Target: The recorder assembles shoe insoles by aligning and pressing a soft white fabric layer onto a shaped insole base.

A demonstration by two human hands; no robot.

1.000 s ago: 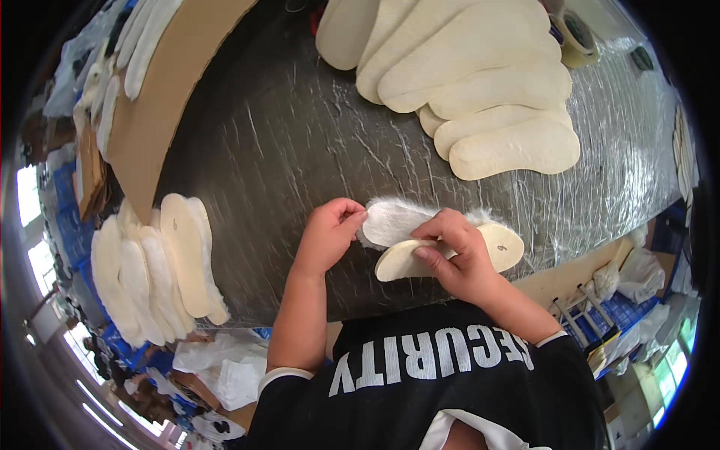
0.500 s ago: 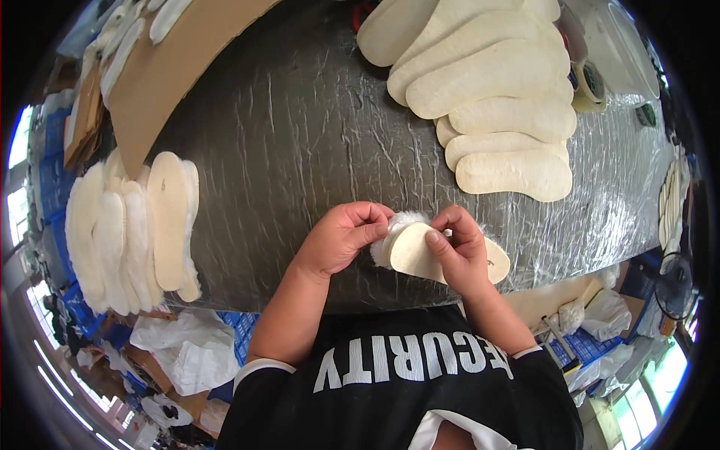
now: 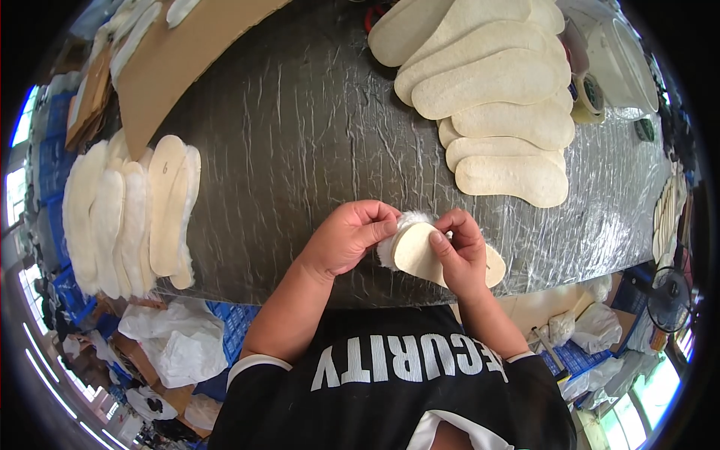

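Observation:
Between my hands, close to the table's near edge, is a fleece insole point(image 3: 417, 252) with a smooth cream backing face up and white fluff showing along its far and left edges. My left hand point(image 3: 351, 235) pinches the fluffy edge at the insole's left end, thumb against forefinger. My right hand point(image 3: 462, 250) lies across its middle, thumb on the cream face and fingers curled at the far edge, closed on it. A small white bit shows by the right fingertips, too small to name. The parts under my fingers are hidden.
Cream insoles point(image 3: 510, 120) lie overlapped in a row at the far right, beside tape rolls point(image 3: 589, 97) and a clear plastic tub point(image 3: 622, 60). More fluffy insoles point(image 3: 112, 225) stand grouped at the left, near a brown cardboard sheet point(image 3: 172, 67). A small fan point(image 3: 667, 300) is at the right.
Both hands keep their hold on the insole with hardly any finger movement. The whole view has shifted slightly.

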